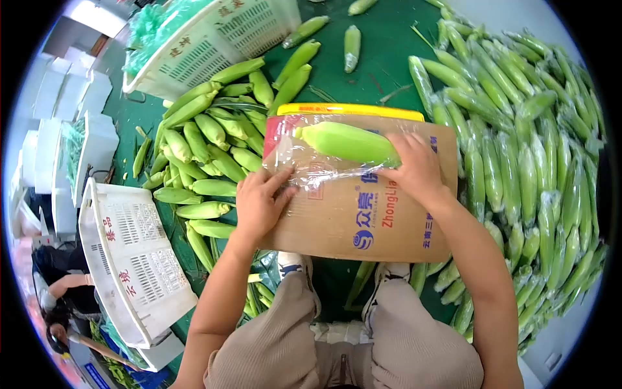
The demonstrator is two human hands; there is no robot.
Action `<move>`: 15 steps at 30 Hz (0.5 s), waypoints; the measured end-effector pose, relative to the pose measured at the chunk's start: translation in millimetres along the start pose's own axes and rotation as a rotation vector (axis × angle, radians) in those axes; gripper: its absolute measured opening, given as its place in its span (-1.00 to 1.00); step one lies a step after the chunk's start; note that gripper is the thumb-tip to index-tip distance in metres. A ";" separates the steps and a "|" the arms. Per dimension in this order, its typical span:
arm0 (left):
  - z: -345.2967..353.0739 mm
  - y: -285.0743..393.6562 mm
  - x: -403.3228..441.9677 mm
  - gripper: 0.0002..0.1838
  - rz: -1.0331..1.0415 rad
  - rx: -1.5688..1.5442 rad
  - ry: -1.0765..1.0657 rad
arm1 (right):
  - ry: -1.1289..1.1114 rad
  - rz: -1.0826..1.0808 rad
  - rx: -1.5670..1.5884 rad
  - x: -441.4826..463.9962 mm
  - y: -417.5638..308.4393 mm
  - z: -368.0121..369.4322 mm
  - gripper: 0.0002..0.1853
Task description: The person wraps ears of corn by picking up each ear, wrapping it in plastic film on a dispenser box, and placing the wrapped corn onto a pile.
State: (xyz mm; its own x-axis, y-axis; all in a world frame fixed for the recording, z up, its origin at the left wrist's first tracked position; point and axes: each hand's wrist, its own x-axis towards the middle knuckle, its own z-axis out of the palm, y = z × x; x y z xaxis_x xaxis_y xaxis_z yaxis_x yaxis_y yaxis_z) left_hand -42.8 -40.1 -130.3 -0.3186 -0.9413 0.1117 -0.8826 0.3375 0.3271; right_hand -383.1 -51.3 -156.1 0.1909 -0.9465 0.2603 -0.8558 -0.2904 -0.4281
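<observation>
So the ear of corn (350, 142) I'm watching over the headcam is lying crosswise near the top of a flat cardboard piece (324, 227), with shiny clear film (311, 170) under and around it. My right hand (414, 165) is closed on the ear's right end, fingers at the upper side and thumb lower down. My left hand (262, 198) is on the film at the cardboard's left side, fingers spread; can't tell if it's pinching any plastic.

A yellow strip (350, 111) pokes out along the board's far edge. Left of the board I've got a loose heap of green ears (207, 139), and on the right there's a much bigger pile of ears (518, 162), lots of them in clear wrap. 2 ears lie apart past the board, near the white crate (214, 42) holding green plastic. Another white crate (133, 266) sits tilted at lower left, and beyond it there's 1 other person (68, 282), partly in view. 2 shoes (389, 275) show just below the board.
</observation>
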 end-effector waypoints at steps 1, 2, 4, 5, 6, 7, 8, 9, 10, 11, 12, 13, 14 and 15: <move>9.9 -7.7 1.7 -0.75 0.043 0.060 0.104 | -0.007 0.017 0.008 1.5 -4.2 -6.4 -0.27; 18.4 -13.8 1.1 -0.80 0.005 0.044 0.153 | -0.019 0.033 0.014 1.1 -9.2 -12.3 -0.27; 20.4 -11.4 -2.5 -0.87 -0.125 -0.163 0.283 | -0.061 0.002 -0.063 -0.8 -13.7 -27.2 -0.28; 17.3 -5.0 -8.7 -0.88 -0.207 -0.352 0.360 | -0.198 -0.053 -0.040 0.4 -14.4 -33.5 -0.29; 14.6 3.7 -12.5 -0.89 -0.280 -0.541 0.422 | -0.333 -0.093 -0.014 -2.1 -15.2 -38.4 -0.29; 14.1 21.1 -14.5 -0.88 -0.138 -0.706 0.554 | -0.474 -0.123 0.017 -11.2 -18.4 -40.4 -0.29; 6.6 39.0 -20.1 -0.87 -0.027 -0.604 0.488 | -0.519 -0.189 0.113 -19.4 -21.6 -35.7 -0.28; 9.1 59.3 -27.2 -0.80 0.119 -0.797 0.395 | -0.520 -0.203 0.101 -28.5 -28.7 -28.8 -0.29; 19.5 61.0 -29.3 -0.71 0.276 -0.572 0.212 | -0.529 -0.218 0.088 -41.1 -39.6 -21.5 -0.29; 28.3 66.6 -35.1 -0.65 0.325 -0.409 -0.066 | -0.541 -0.240 0.072 -48.1 -46.8 -18.6 -0.29; 25.7 74.2 -34.2 -0.57 0.381 -0.329 -0.053 | -0.618 -0.172 0.043 -51.0 -50.7 -18.7 -0.24; 22.7 78.7 -32.9 -0.48 0.436 -0.246 -0.046 | -0.467 -0.198 -0.023 -51.7 -53.6 -20.0 -0.21; 20.4 81.1 -24.6 -0.43 0.424 -0.195 -0.074 | -0.318 -0.223 -0.087 -51.1 -56.8 -22.7 -0.18; 17.8 80.8 -3.9 -0.38 0.418 -0.144 -0.101 | -0.163 -0.243 -0.152 -49.3 -58.6 -23.5 -0.15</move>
State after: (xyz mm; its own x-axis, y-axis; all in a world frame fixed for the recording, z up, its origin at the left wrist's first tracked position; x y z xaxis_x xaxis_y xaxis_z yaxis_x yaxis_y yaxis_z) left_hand -119.0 -9.1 -121.0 -0.6758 -0.7168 0.1717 -0.6165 0.6774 0.4013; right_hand -353.7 15.7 -123.5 0.4625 -0.8655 0.1922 -0.8352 -0.4981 -0.2330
